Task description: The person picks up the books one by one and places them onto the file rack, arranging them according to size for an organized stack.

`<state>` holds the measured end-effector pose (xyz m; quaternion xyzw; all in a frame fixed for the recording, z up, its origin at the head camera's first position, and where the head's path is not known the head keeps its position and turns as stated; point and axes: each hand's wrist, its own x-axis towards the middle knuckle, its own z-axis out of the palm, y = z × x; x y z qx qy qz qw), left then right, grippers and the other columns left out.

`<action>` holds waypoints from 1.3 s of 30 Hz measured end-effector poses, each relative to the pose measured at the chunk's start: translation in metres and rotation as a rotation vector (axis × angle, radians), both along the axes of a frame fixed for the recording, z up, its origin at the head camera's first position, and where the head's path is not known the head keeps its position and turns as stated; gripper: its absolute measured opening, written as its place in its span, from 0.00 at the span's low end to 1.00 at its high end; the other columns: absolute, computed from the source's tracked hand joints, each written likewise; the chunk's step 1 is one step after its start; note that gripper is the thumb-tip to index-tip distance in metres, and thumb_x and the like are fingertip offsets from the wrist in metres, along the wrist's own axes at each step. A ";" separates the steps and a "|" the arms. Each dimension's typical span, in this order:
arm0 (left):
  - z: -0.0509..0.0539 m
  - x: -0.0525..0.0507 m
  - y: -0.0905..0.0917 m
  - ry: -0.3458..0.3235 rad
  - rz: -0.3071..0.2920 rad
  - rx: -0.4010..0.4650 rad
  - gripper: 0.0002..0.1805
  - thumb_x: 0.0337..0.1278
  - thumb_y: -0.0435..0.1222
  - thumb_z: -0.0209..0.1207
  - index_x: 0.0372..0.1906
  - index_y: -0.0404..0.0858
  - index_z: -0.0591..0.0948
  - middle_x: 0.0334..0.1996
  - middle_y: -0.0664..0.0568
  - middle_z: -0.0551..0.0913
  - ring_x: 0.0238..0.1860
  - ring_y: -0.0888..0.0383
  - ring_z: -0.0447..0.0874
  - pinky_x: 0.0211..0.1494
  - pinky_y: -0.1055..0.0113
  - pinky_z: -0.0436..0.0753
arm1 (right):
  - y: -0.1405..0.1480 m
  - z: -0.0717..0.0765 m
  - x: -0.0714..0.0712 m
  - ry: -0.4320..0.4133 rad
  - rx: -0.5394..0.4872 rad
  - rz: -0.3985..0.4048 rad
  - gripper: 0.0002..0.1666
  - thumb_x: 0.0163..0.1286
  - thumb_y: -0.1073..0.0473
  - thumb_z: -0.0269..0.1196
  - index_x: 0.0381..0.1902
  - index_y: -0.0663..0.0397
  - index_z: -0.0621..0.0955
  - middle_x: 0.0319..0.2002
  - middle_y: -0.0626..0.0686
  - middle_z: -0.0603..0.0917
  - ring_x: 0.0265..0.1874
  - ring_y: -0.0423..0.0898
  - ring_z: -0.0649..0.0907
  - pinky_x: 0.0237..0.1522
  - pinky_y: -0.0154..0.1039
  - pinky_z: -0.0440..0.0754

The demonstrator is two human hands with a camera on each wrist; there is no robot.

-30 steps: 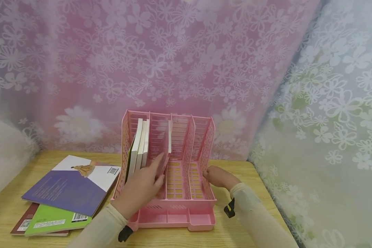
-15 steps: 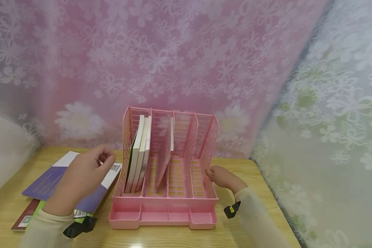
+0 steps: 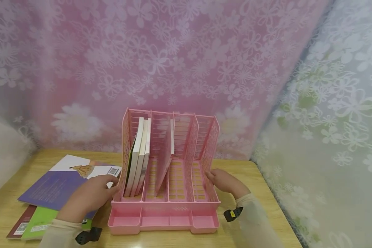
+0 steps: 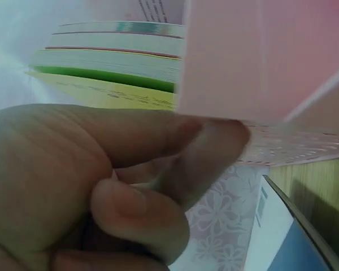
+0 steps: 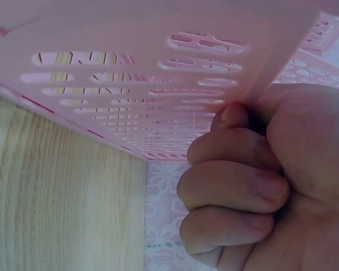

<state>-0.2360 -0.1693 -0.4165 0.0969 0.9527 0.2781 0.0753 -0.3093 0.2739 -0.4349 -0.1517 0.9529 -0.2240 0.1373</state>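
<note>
Your left hand (image 3: pixel 93 193) has moved right, pinching the left wall (image 3: pixel 125 148) of the pink rack (image 3: pixel 164 204) on the table (image 3: pixel 240 168); right hand (image 3: pixel 227 181) pinches the right wall (image 3: pixel 210 144). Probably light, stiff plastic, grab low.

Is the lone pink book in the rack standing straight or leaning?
Leaning: the pink book slants to the right, its top farther right than its foot.

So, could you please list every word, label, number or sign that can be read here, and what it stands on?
No text is legible:
Purple-and-white book: printed lines and barcode, too small.
Green book: pale label, too small.
Dark red book: label with code, too small.
Pink book in the rack: marks, too blurred.
Yellow cover: print, too blurred.
</note>
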 end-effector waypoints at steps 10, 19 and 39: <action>-0.002 -0.004 0.005 -0.003 0.026 0.041 0.12 0.69 0.41 0.62 0.50 0.38 0.84 0.31 0.54 0.82 0.29 0.57 0.76 0.32 0.58 0.75 | 0.011 -0.011 0.002 -0.009 -0.135 -0.057 0.29 0.87 0.47 0.43 0.62 0.60 0.82 0.49 0.57 0.86 0.52 0.53 0.84 0.58 0.57 0.78; -0.001 -0.005 0.006 -0.005 0.037 0.074 0.11 0.70 0.40 0.61 0.48 0.38 0.83 0.27 0.54 0.79 0.26 0.56 0.75 0.31 0.59 0.74 | 0.011 -0.007 0.005 -0.011 -0.158 -0.088 0.29 0.86 0.45 0.44 0.50 0.59 0.84 0.48 0.56 0.86 0.49 0.52 0.84 0.57 0.59 0.78; -0.003 0.002 0.009 -0.019 0.066 0.058 0.12 0.71 0.39 0.61 0.50 0.37 0.83 0.31 0.52 0.81 0.27 0.54 0.75 0.30 0.58 0.74 | 0.001 -0.011 0.014 0.076 -0.079 -0.053 0.27 0.86 0.50 0.45 0.64 0.63 0.80 0.54 0.60 0.86 0.61 0.62 0.81 0.65 0.62 0.74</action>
